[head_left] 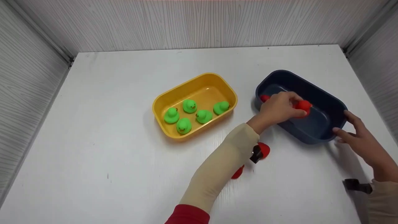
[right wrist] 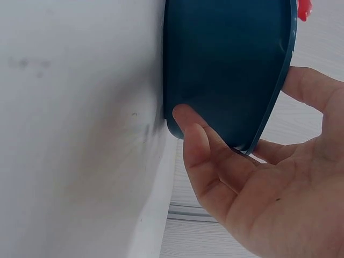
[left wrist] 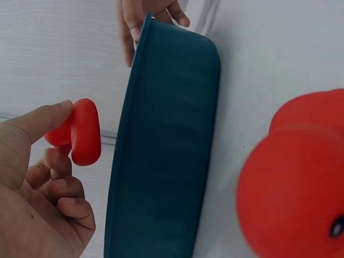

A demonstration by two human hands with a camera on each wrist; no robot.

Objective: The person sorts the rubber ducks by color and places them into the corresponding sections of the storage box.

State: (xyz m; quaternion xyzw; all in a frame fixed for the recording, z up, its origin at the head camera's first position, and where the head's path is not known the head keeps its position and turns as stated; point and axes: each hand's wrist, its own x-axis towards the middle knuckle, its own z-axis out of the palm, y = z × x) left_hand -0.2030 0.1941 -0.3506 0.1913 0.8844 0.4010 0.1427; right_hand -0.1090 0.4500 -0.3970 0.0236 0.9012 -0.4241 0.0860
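My left hand pinches a red rubber duck above the inside of a dark blue bin. In the left wrist view the red duck sits between thumb and fingertips, beyond the bin's rim. My right hand holds the bin's right end, with thumb and fingers about the rim and outer wall, as the right wrist view shows. Another red object lies inside the bin, partly covered by my left hand. Two more red pieces, a nearer one and a farther one, lie by my left forearm, partly hidden.
Left of the dark blue bin stands a yellow bin with several green rubber ducks in it. Both bins rest on a white table. Panels with a wood-grain pattern enclose the back and sides.
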